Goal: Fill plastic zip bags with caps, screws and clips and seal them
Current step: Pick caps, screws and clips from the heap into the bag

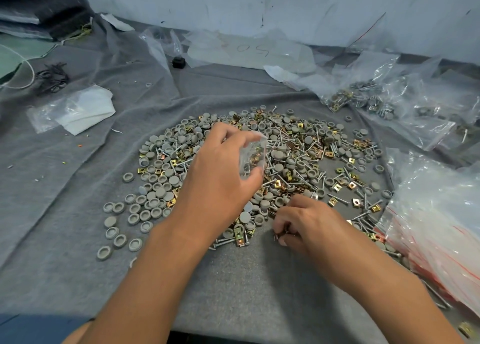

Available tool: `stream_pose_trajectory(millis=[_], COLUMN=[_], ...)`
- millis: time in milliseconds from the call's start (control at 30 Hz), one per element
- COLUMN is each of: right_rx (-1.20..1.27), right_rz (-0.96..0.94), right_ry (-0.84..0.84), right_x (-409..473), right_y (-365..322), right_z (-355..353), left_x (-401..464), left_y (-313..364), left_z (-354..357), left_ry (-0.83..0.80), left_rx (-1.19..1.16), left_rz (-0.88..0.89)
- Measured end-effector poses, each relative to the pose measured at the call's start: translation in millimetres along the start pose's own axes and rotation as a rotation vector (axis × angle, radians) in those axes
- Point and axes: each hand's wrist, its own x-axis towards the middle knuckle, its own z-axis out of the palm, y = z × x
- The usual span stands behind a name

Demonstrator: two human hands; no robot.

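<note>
**Between Thumb and Fingers: One Bag Partly Filled, Many Left**

Between the thumb and curled fingers of the left hand (220, 167), a small clear zip bag (253, 159) is pinched and held up above the pile; a few screws and a brass-coloured clip are seen through its film, and its mouth appears unsealed. Just below and to the right, the fingers of the right hand (309, 224) are curled together over small parts at the pile's near edge; a dark piece seems to be pinched there, though exactly what is gripped cannot be told.

Around both hands, a wide heap (259, 162) of grey round caps, silver screws and yellow-gold square clips is spread on the grey cloth (78, 213). Caps lie mostly to the left of the fingers, many turned hollow side up; screws and clips are mixed to the right.

Farther right, filled bags (363, 97) are piled beyond the heap, and a stack of empty bags (436, 239) with red seal strips lies near the right wrist. Progress is judged as partial: several bags are done, one is being filled, and much loose hardware is left.
</note>
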Motion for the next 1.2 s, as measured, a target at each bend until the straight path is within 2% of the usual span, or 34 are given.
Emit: stream_pose_trajectory(millis=[367,633,933,1200], right_rx=[0.027,0.048,0.115,0.205], right_rz=[-0.036,-0.04,-0.102,-0.132], right_ry=[0.105,0.096,0.254,0.206], right_x=[-7,-10,-7,0], right_y=[4,-1,-2,-1], right_z=[1,-2,-1,16], left_x=[0,0,-1,-1], left_y=[0,0,-1,-2], left_z=[1,1,0,1], left_ry=[-0.022,-0.027,-0.015,-0.003], left_rx=[0.002,0.007,0.007,0.012], left_rz=[-0.006,-0.006,-0.008,0.004])
